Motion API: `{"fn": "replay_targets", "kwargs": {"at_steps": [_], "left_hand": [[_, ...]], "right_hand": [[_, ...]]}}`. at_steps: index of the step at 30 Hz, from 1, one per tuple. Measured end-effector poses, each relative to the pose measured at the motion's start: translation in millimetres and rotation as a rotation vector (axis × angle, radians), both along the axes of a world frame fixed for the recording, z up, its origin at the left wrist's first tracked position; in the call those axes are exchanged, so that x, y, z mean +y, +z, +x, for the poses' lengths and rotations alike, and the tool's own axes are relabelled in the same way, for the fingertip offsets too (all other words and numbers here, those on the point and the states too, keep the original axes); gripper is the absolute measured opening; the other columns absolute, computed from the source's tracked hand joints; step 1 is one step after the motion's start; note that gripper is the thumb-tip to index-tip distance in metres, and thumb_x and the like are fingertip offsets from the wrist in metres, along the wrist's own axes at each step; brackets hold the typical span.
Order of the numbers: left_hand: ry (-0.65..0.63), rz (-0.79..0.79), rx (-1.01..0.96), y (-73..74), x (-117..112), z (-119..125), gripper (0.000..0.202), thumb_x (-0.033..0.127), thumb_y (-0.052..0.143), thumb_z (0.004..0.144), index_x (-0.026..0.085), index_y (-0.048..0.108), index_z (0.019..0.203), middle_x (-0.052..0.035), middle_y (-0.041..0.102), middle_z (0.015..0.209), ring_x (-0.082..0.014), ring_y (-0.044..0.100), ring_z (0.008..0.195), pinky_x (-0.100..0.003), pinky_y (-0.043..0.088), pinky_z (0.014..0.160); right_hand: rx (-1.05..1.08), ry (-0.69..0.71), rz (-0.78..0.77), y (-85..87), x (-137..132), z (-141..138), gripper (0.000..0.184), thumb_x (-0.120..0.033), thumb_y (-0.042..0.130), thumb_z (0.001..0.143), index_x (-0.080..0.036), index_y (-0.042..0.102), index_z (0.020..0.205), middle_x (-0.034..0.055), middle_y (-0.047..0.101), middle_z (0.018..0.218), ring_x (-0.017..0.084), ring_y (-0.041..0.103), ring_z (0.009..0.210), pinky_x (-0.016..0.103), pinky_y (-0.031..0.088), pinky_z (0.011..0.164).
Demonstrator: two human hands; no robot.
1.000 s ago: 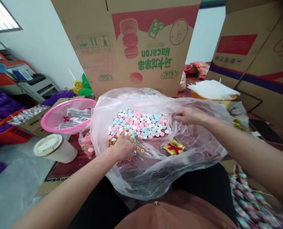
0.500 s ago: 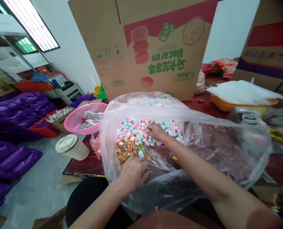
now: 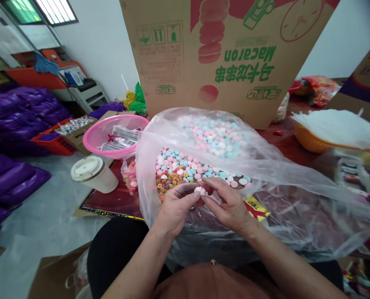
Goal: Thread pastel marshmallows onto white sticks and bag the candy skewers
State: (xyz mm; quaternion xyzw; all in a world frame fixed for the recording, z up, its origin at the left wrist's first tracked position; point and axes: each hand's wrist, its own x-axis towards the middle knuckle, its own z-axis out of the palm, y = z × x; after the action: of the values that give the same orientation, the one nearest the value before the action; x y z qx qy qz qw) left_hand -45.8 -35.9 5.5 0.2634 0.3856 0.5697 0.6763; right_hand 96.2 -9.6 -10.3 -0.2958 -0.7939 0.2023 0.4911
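Fingers (image 3: 185, 192) of the left hand (image 3: 174, 211) were closed in a pinch on one pink candy (image 3: 199, 190), and the fingertips of the right hand (image 3: 231, 205) were closed on the same piece from the other side. Whether something thin was also between them, I could not tell.

Half a second before, the two hands were apart. The right one reached deep into the heap of pastel candies (image 3: 185, 164), and the left one rested flat on the near edge of the plastic bag (image 3: 281, 178). Now both had drawn back toward the body and met above the bag's near edge. I judged from this that the picking out of the heap was finished for this piece, and that the work had passed to handling the single candy between both hands. The view had also come closer to the cardboard box (image 3: 234, 66) behind.

The candy sat just at the meeting point of the fingertips, lifted clear of the heap. It was between the left thumb and the right forefinger, touching both. The heap lay just beyond the fingers, inside the open bag, with small coloured ring candies (image 3: 167, 182) at its left side. A yellow packet (image 3: 256, 207) lay under the plastic, just beside the right hand. The pink basket (image 3: 93, 145) and the lidded cup (image 3: 93, 174) stood well apart, to the left.
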Motion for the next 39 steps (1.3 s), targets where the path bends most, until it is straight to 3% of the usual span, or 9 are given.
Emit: {"fn": "replay_targets", "kwargs": {"at_steps": [4,7,12,18,22,24,27,32,39], "left_hand": [[-0.015,-0.004,-0.066,-4.5,-9.2,-5.1,0.018,0.017,0.076,0.061,0.019,0.07,0.078,-0.0002,0.069,0.079,-0.0125,0.062,0.074,-0.026,0.05,0.071],[-0.002,0.054,0.009,-9.5,-13.2,-2.4,0.016,0.016,0.075,0.063,0.019,0.069,0.078,0.0009,0.069,0.079,-0.0115,0.061,0.075,-0.024,0.049,0.072],[0.024,0.264,0.376,-12.9,-16.9,2.3,0.018,0.016,0.07,0.069,0.02,0.067,0.086,-0.0007,0.068,0.084,-0.0132,0.061,0.079,-0.023,0.048,0.073],[-0.093,0.66,0.882,-2.8,-15.3,0.5,0.016,0.011,0.062,0.072,0.017,0.065,0.086,-0.0032,0.067,0.08,-0.0141,0.06,0.074,-0.024,0.047,0.069],[-0.126,0.646,0.992,-0.9,-14.8,9.7,0.016,0.006,0.06,0.065,0.016,0.065,0.077,-0.0013,0.066,0.071,-0.0122,0.058,0.064,-0.022,0.045,0.061],[-0.083,0.506,0.93,-3.8,-15.5,17.9,0.012,0.007,0.06,0.064,0.016,0.064,0.071,0.0007,0.063,0.064,-0.0108,0.055,0.057,-0.021,0.043,0.056],[0.003,0.245,0.645,-9.1,-15.7,30.0,0.005,0.012,0.062,0.064,0.017,0.063,0.066,0.0027,0.06,0.059,-0.0089,0.052,0.053,-0.019,0.04,0.05],[0.113,0.039,0.21,-5.7,-12.6,41.7,0.007,0.012,0.067,0.057,0.016,0.063,0.059,0.0037,0.059,0.054,-0.0079,0.053,0.051,-0.018,0.042,0.052],[0.152,-0.08,0.031,3.4,-11.2,42.7,0.009,0.01,0.07,0.051,0.015,0.062,0.054,0.0027,0.059,0.05,-0.0084,0.054,0.045,-0.018,0.042,0.046]], "right_hand": [[0.068,-0.044,-0.111,-0.5,-5.8,-1.5,0.026,-0.018,0.058,0.08,-0.025,0.057,0.105,0.0054,0.061,0.093,0.017,0.059,0.079,0.033,0.051,0.071],[0.074,-0.011,-0.152,1.6,-11.5,1.8,0.017,-0.017,0.058,0.081,-0.024,0.06,0.097,0.0039,0.061,0.086,0.016,0.058,0.076,0.03,0.05,0.065],[0.031,0.011,-0.141,5.6,-22.4,16.0,0.024,-0.016,0.057,0.081,-0.025,0.059,0.103,0.0045,0.062,0.088,0.017,0.058,0.082,0.03,0.05,0.068],[-0.092,0.061,-0.036,5.3,-29.4,33.0,0.027,-0.008,0.051,0.08,-0.02,0.055,0.104,0.0067,0.062,0.087,0.017,0.058,0.08,0.03,0.049,0.068],[-0.124,0.001,0.024,4.7,-32.1,35.9,0.021,-0.004,0.048,0.075,-0.019,0.056,0.086,0.0026,0.061,0.071,0.014,0.056,0.066,0.026,0.045,0.06],[-0.08,-0.076,-0.039,4.5,-33.1,35.2,0.016,-0.005,0.049,0.072,-0.019,0.056,0.075,-0.0002,0.057,0.062,0.012,0.052,0.056,0.023,0.041,0.052],[0.11,-0.184,-0.345,2.7,-33.3,34.3,0.009,-0.011,0.055,0.07,-0.019,0.055,0.066,-0.0033,0.054,0.055,0.009,0.048,0.049,0.02,0.038,0.045],[0.577,-0.086,-0.853,-5.1,-30.8,33.3,0.009,-0.022,0.063,0.069,-0.019,0.056,0.065,-0.0046,0.055,0.052,0.008,0.048,0.044,0.019,0.038,0.042],[0.891,0.015,-1.008,0.7,-29.9,30.5,0.015,-0.023,0.069,0.062,-0.018,0.055,0.062,-0.005,0.055,0.047,0.008,0.046,0.039,0.02,0.035,0.039]]}}
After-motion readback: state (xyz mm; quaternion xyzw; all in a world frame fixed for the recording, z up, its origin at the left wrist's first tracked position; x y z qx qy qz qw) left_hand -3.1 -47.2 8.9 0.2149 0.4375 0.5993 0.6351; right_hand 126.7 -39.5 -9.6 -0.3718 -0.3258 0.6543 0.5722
